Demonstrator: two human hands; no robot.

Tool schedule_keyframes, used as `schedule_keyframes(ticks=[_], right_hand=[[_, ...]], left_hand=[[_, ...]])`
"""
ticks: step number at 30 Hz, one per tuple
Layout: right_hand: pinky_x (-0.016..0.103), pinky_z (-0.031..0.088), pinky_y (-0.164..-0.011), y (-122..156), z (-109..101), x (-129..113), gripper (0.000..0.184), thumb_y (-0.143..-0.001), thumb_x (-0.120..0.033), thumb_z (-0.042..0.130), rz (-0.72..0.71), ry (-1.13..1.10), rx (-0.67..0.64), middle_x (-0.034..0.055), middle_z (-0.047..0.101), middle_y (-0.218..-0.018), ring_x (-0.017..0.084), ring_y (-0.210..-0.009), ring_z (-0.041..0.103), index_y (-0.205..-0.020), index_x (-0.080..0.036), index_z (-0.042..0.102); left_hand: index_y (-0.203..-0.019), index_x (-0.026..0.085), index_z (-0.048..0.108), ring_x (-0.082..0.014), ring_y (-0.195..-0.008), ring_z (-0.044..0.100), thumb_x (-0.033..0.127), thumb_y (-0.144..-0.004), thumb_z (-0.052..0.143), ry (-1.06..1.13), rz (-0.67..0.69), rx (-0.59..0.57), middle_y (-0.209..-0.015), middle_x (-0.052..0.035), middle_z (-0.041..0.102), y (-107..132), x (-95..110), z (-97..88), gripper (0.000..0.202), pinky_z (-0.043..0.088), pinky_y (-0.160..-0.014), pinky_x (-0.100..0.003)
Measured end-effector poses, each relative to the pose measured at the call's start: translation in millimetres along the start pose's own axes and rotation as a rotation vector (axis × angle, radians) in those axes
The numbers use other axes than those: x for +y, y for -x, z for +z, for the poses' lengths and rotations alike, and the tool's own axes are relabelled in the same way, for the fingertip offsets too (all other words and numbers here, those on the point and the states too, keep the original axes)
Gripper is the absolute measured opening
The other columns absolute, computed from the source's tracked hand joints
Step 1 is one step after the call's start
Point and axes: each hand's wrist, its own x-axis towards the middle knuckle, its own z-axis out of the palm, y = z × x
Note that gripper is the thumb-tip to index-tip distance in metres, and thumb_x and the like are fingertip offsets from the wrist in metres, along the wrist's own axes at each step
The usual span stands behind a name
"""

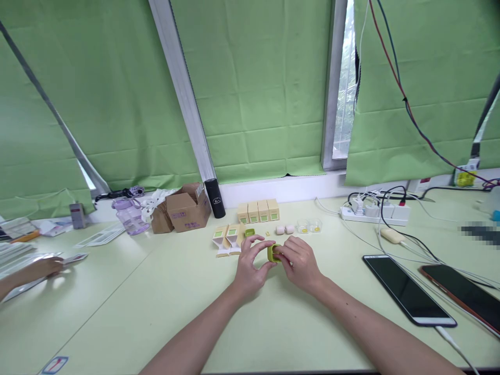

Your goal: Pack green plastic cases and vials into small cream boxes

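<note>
A small green box [272, 253] with an open hollow side is held above the table between both hands. My left hand [252, 268] pinches it by its outer edges with thumb and fingers. The fingers of my right hand [300, 263] reach into its opening; whether they hold something inside is hidden. Behind the hands lie another green piece [249, 232], a tiny yellowish piece [267, 234], two pale pink rounded pieces [284, 229] and clear plastic containers [309, 226] with yellow bits in them. Two opened cream cartons [227, 237] stand left of these.
Several closed cream cartons [258, 211] stand in a row at the back. A cardboard box [189, 208], a black bottle [214, 199] and a purple bottle [132, 216] are at left. Two phones [408, 289], cables and a power strip [375, 212] lie right. Another person's hand [47, 267] holds a card.
</note>
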Motion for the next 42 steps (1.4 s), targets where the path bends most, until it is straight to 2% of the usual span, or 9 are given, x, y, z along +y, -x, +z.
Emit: schedule_keyframes(ticks=[10, 21, 23, 26, 29, 32, 37, 39, 42], right_hand=[[0.034, 0.034, -0.064, 1, 1, 3, 0.022, -0.101, -0.012, 0.05, -0.009, -0.011, -0.021, 0.0023, 0.06, -0.07, 0.019, -0.068, 0.046, -0.092, -0.021, 0.068], [0.036, 0.04, -0.064, -2, -9, 1, 0.029, -0.096, -0.011, 0.051, -0.022, -0.085, -0.01, 0.0044, 0.063, -0.078, 0.022, -0.071, 0.053, -0.119, -0.022, 0.064], [0.037, 0.045, -0.066, -2, -10, -1, 0.033, -0.095, -0.011, 0.053, 0.007, -0.096, -0.002, 0.0061, 0.065, -0.085, 0.023, -0.076, 0.057, -0.125, -0.022, 0.061], [0.043, 0.056, -0.078, -1, -10, -3, 0.047, -0.093, -0.012, 0.056, 0.055, -0.099, -0.026, 0.0132, 0.069, -0.113, 0.029, -0.1, 0.065, -0.138, -0.022, 0.054], [0.049, 0.059, -0.094, 0, -7, -4, 0.059, -0.092, -0.013, 0.058, 0.07, -0.095, -0.067, 0.0166, 0.063, -0.137, 0.033, -0.123, 0.062, -0.149, -0.023, 0.045], [0.05, 0.059, -0.1, 3, -3, -2, 0.062, -0.093, -0.012, 0.056, 0.065, -0.125, -0.084, 0.0153, 0.064, -0.138, 0.032, -0.127, 0.063, -0.152, -0.024, 0.043], [0.05, 0.062, -0.098, 7, 2, 3, 0.064, -0.094, -0.009, 0.054, 0.121, -0.216, -0.06, 0.0133, 0.065, -0.138, 0.03, -0.128, 0.062, -0.154, -0.027, 0.041], [0.05, 0.063, -0.097, 7, 3, 4, 0.065, -0.094, -0.009, 0.054, 0.142, -0.24, -0.035, 0.0126, 0.065, -0.138, 0.029, -0.128, 0.062, -0.155, -0.028, 0.041], [0.051, 0.062, -0.099, 7, 3, 4, 0.063, -0.094, -0.009, 0.054, 0.153, -0.26, 0.002, 0.0124, 0.065, -0.138, 0.03, -0.129, 0.061, -0.153, -0.028, 0.043]], left_hand=[[-0.124, 0.032, 0.073, -0.0316, -0.129, 0.055, 0.016, -0.083, 0.078, -0.009, -0.007, -0.004, -0.128, -0.0101, 0.058, 1, 0, -0.4, 0.045, 0.045, -0.112, -0.054], [-0.123, 0.031, 0.073, -0.031, -0.132, 0.051, 0.014, -0.081, 0.077, 0.044, -0.08, 0.035, -0.129, -0.0098, 0.054, -3, 0, 0.0, 0.046, 0.042, -0.114, -0.053], [-0.121, 0.03, 0.073, -0.0311, -0.133, 0.05, 0.013, -0.08, 0.078, 0.038, -0.103, 0.068, -0.129, -0.0095, 0.055, -5, -1, -0.4, 0.045, 0.042, -0.114, -0.052], [-0.121, 0.03, 0.072, -0.0307, -0.132, 0.048, 0.012, -0.079, 0.078, 0.029, -0.096, 0.086, -0.127, -0.0086, 0.06, -6, -2, -0.6, 0.046, 0.042, -0.114, -0.053], [-0.122, 0.031, 0.071, -0.0307, -0.13, 0.048, 0.014, -0.081, 0.078, 0.035, -0.061, 0.068, -0.123, -0.0076, 0.067, -5, -3, 0.7, 0.045, 0.042, -0.113, -0.054], [-0.121, 0.03, 0.071, -0.031, -0.128, 0.048, 0.018, -0.082, 0.08, 0.047, -0.049, 0.059, -0.121, -0.0079, 0.068, -3, -3, 2.5, 0.043, 0.042, -0.112, -0.054], [-0.129, 0.031, 0.065, -0.0299, -0.131, 0.048, 0.021, -0.083, 0.08, 0.067, -0.078, 0.062, -0.126, -0.0084, 0.064, -5, 3, 1.4, 0.05, 0.041, -0.114, -0.051], [-0.128, 0.03, 0.064, -0.0295, -0.131, 0.049, 0.025, -0.088, 0.075, 0.073, -0.071, 0.068, -0.123, -0.0088, 0.065, -6, 6, 0.0, 0.041, 0.042, -0.113, -0.05], [-0.11, 0.026, 0.068, -0.0282, -0.122, 0.054, 0.03, -0.096, 0.065, 0.051, -0.089, 0.109, -0.114, -0.0088, 0.065, -7, 4, -0.6, 0.015, 0.044, -0.109, -0.047]])
